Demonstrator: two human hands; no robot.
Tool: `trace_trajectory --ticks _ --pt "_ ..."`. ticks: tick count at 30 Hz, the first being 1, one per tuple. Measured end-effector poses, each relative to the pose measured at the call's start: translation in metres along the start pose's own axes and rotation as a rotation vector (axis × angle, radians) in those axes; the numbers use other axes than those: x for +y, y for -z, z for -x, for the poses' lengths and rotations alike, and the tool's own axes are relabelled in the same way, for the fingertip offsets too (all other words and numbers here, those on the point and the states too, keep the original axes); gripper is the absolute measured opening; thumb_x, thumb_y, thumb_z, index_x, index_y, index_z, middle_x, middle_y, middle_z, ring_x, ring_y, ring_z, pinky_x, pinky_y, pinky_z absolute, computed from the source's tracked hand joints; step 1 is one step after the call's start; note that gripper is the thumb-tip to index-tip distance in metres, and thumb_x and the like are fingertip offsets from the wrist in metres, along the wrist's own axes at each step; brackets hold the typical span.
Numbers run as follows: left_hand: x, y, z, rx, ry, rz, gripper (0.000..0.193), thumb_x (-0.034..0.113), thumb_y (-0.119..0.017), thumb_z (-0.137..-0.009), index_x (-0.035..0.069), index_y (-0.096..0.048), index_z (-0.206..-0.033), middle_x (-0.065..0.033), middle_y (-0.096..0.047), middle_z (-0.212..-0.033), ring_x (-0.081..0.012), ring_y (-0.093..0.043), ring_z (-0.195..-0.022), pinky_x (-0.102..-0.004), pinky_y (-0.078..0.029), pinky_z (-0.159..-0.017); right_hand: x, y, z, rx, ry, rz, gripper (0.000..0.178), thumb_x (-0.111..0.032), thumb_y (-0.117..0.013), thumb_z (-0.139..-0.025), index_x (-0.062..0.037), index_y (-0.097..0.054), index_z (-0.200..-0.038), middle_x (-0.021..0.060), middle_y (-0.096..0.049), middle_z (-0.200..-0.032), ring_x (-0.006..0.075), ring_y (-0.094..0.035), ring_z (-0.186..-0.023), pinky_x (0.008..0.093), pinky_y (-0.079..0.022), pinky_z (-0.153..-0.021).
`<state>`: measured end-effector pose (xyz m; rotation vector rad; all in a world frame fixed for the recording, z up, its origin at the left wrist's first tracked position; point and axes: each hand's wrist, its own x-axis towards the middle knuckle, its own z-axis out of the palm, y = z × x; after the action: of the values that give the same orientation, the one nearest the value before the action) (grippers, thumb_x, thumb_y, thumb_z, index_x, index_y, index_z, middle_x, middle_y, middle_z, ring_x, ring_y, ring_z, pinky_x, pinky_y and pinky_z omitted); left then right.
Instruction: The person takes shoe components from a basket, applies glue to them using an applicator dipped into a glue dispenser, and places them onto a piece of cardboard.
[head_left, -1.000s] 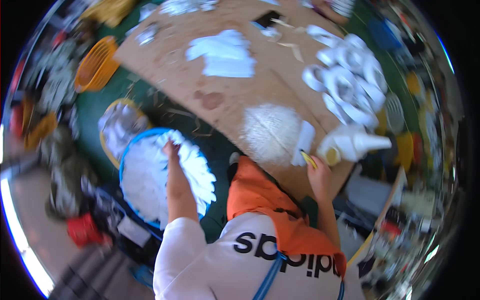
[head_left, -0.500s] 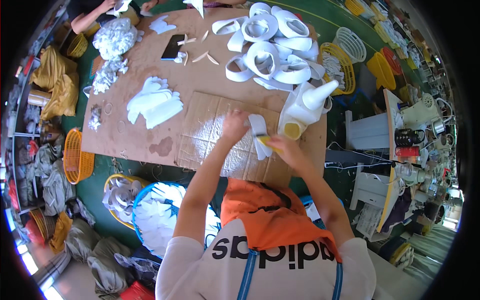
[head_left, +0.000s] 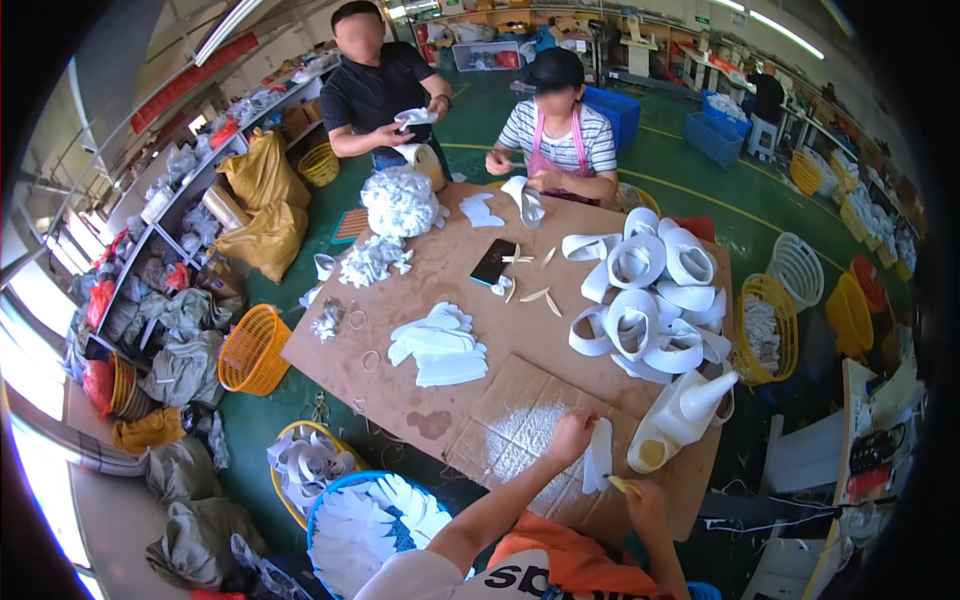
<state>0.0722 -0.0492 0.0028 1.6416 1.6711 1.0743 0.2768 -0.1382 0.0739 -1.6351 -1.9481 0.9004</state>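
On the cardboard sheet [head_left: 500, 400] in front of me lies a slim white insole-shaped piece [head_left: 598, 458]. My left hand [head_left: 573, 436] is closed, its fingertips pinching the piece's far end. Nearer to me, my right hand [head_left: 648, 503] is wrapped round a small yellow-handled tool [head_left: 622, 487], which meets the lower end of the piece; its working tip is too small to make out. Right of the piece lies a white plastic jug [head_left: 690, 412] with a yellowish round patch facing me. A fan of similar white pieces [head_left: 437, 345] rests further left.
Rolled white shapes [head_left: 640, 290] are heaped at the table's right. Crumpled white material [head_left: 400, 203] and a dark phone-like slab [head_left: 494, 262] lie farther back. Two people stand or sit across the table. A blue basket [head_left: 375, 535] and a yellow basket [head_left: 765, 330] flank it.
The view has tilted up, bringing the two people across the table fully into sight. The yellow-handled tool has moved from the white piece's middle to its near end.
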Motion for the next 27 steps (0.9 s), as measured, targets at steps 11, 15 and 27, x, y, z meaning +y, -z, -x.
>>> trace_trajectory --ticks 11,15,27 --pt "0.065 0.089 0.031 0.158 -0.295 -0.046 0.019 0.005 -0.058 -0.074 0.006 -0.061 -0.093 -0.0107 -0.059 -0.087 -0.0269 -0.061 -0.075 -0.0362 -0.05 -0.068 -0.026 0.043 -0.042 0.244 -0.084 0.285 0.02 -0.013 -0.056 -0.082 -0.0016 -0.059 -0.098 0.0164 -0.059 -0.089 0.0329 -0.058 -0.084 0.0388 -0.046 -0.073" --pt "0.01 0.058 0.085 0.048 -0.575 -0.251 0.023 0.006 -0.057 -0.071 0.005 -0.06 -0.094 -0.0106 -0.057 -0.097 -0.0279 -0.059 -0.087 -0.0359 -0.05 -0.073 0.013 0.031 -0.041 0.339 0.043 0.229 0.021 -0.014 -0.056 -0.083 -0.003 -0.058 -0.101 0.0164 -0.059 -0.09 0.0338 -0.057 -0.084 0.0392 -0.046 -0.073" --pt "-0.046 0.025 0.126 -0.12 -0.665 -0.383 0.026 0.017 -0.053 -0.071 0.005 -0.057 -0.094 -0.0098 -0.053 -0.104 -0.0261 -0.048 -0.108 -0.0406 -0.035 -0.098 0.004 -0.059 -0.08 -0.058 0.34 0.191 0.018 -0.01 -0.058 -0.079 0.0011 -0.061 -0.093 0.0182 -0.061 -0.075 0.0347 -0.059 -0.065 0.0385 -0.047 -0.059"
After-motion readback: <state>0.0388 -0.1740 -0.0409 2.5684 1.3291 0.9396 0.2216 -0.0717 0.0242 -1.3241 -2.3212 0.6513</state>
